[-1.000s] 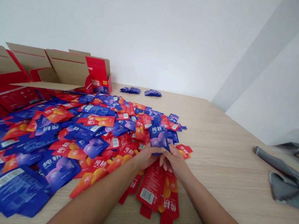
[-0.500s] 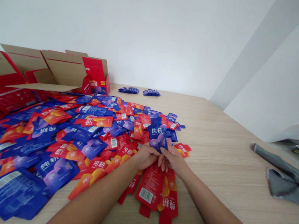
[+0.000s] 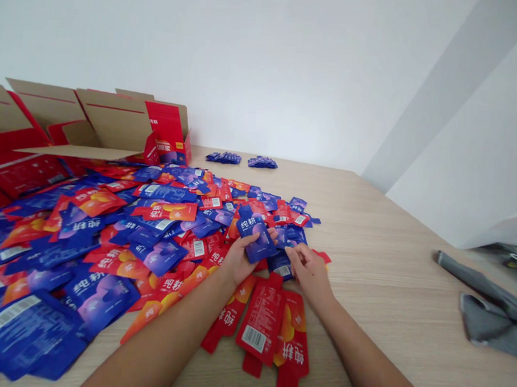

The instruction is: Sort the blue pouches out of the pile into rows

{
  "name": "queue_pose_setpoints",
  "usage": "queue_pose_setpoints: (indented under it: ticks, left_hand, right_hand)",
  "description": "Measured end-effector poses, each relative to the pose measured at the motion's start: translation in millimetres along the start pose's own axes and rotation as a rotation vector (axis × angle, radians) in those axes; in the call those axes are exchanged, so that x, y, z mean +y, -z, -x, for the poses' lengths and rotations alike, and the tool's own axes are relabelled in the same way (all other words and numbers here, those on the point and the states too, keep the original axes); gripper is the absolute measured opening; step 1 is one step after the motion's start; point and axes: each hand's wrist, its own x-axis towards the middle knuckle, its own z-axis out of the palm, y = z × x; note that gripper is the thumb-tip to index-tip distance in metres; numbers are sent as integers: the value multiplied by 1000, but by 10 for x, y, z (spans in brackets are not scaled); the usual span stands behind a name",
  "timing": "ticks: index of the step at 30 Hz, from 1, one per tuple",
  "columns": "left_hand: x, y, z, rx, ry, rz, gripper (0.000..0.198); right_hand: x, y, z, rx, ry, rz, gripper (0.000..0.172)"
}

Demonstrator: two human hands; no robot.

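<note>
My left hand (image 3: 242,260) holds a blue pouch (image 3: 259,245) with its printed front up, thumb across it and fingers behind. Close by on the right, my right hand (image 3: 309,269) pinches the edge of a second blue pouch (image 3: 280,266) whose barcode shows. That second pouch sits low over the pile, partly behind the first one. Below the hands, a red pouch (image 3: 261,319) lies barcode up, beside another red pouch (image 3: 293,330) with an orange print. Their spouted ends point toward me.
A wide heap of mixed red and blue pouches (image 3: 160,256) spreads over the left of the wooden table (image 3: 369,241). Open red cartons (image 3: 169,124) stand behind it. Two small blue stacks, one (image 3: 223,157) left of the other (image 3: 263,162), lie near the wall. Grey cloth (image 3: 491,318) is at far right.
My hands, together on a blue pouch before, have moved apart. The left one has carried its pouch slightly left and tilted it; the right one now pinches a separate blue pouch.
</note>
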Motion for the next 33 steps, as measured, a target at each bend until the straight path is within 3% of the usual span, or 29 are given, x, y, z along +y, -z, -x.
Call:
queue_pose_setpoints:
  ticks: [3,7,11,15,18,21,24,26,29,33]
  left_hand:
    - [20,15,-2,24,16,24,34]
    - [9,-5,24,34,59,32,29]
    - [3,-34,50,28,66,49,25]
    - [1,-37,53,23,60,66,22]
    - [-11,-18,33,8,50,50,21]
    - [-34,3,5,-9,81,-11,32]
    - [-54,8,-9,-30,95,-73,47]
    - [-55,1,-5,-45,85,-92,51]
    - [-39,-14,11,-30,76,-91,53]
    - [-20,-28,34,66,89,-77,33]
  right_hand:
    - [84,-3,-79,138,209,207,17]
    - [274,-130,-183,31,407,366,41]
    - [410,-192,-248,-40,358,326,40]
    - [439,-87,-261,16,286,178,38]
    - [386,45,-231,100,132,-10,36]
    - [271,147,-166,170,-34,-303,42]
    - [133,154,-70,186,5,-402,41]
    - [64,93,-5,147,140,-291,36]
    - [22,-59,49,-47,347,-114,38]
    - [44,-180,39,-189,456,-49,49]
